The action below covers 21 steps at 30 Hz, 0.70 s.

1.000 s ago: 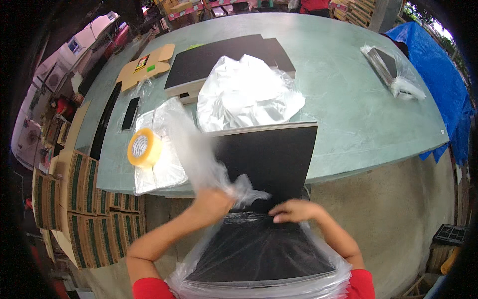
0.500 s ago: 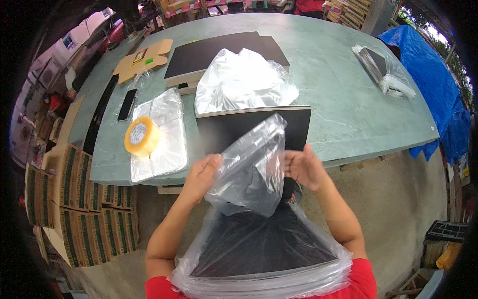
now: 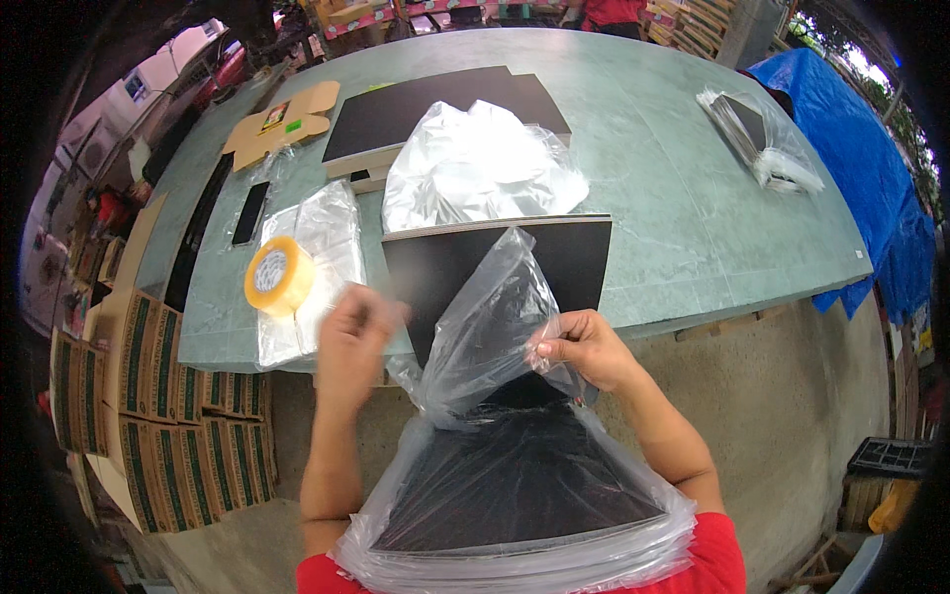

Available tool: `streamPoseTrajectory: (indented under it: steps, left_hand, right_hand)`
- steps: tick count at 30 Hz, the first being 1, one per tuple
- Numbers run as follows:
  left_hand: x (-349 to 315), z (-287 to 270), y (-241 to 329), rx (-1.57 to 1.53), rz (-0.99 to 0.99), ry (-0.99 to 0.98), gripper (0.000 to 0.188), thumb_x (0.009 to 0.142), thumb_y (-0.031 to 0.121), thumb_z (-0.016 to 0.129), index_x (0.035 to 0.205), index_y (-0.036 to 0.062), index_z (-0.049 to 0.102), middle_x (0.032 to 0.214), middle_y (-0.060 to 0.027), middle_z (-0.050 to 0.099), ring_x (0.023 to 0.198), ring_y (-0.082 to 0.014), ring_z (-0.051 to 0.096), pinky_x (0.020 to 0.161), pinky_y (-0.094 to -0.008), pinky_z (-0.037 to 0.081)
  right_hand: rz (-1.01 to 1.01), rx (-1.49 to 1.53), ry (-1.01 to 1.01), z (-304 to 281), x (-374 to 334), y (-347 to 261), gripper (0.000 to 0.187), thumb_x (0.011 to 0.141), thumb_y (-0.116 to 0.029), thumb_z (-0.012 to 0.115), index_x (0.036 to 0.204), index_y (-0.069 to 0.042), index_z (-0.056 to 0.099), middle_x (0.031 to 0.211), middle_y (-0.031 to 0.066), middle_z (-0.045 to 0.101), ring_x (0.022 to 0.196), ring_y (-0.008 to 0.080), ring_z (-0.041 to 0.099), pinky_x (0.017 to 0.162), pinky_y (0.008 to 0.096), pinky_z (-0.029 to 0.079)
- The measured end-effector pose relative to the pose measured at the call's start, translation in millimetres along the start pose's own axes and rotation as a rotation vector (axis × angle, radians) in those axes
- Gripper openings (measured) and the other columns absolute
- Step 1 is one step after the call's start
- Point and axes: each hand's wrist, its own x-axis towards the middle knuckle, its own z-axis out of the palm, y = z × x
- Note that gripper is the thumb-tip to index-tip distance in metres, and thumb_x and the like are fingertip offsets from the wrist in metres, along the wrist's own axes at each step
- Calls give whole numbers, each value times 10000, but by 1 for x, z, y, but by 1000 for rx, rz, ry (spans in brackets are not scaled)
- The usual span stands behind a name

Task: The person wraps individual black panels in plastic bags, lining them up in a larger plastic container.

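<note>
A clear plastic bag hangs crumpled in front of me, above the table's near edge. My right hand pinches its right side between thumb and fingers. To the bag's left, my left hand is raised and smeared by motion, so its grip does not show. Behind the bag, black boards lean upright with their top edges showing. Close against my body is a pile of black sheets in clear plastic, with several layers of film at the near edge.
On the green table lie a bunched heap of clear film, flat black boards, a tape roll on folded plastic bags, a phone and flattened cardboard. Bagged black pieces lie far right. Cartons stand lower left.
My left hand has moved left, away from the bag's upper part. My right hand has closed on the bag's right side, and the bag's top has shifted left.
</note>
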Motion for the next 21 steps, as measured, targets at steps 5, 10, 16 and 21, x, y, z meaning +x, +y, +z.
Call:
streamPoseTrajectory:
  steps: [5,10,16,21]
  left_hand:
    - [-14,62,3,87,-15,-448,163,730,148,649,741,-1,582,632,-23,561,578,-46,469,498,-213,384]
    - [-9,57,-20,-4,9,-443,167,752,130,625,806,-15,562,650,-26,562,592,-36,472,515,-199,388]
    - [-8,76,-23,-284,20,-416,227,738,31,623,897,23,462,742,-12,556,652,-52,514,574,-188,413]
    - [-4,62,-20,-243,-55,-323,288,703,-4,646,877,41,420,705,-36,566,662,-64,542,572,-183,417]
  right_hand:
    - [-60,87,-157,10,5,13,130,731,-92,634,817,2,611,746,41,610,698,84,552,641,214,429]
    - [-20,86,-52,-2,-2,0,148,746,-120,621,825,5,609,746,29,597,658,71,525,613,216,420]
    - [-5,145,-154,8,-1,2,168,684,-62,676,814,4,592,698,28,579,613,83,523,558,210,415]
    - [56,-46,-210,-5,-8,-4,219,687,-69,678,866,27,596,731,50,607,650,90,550,604,223,439]
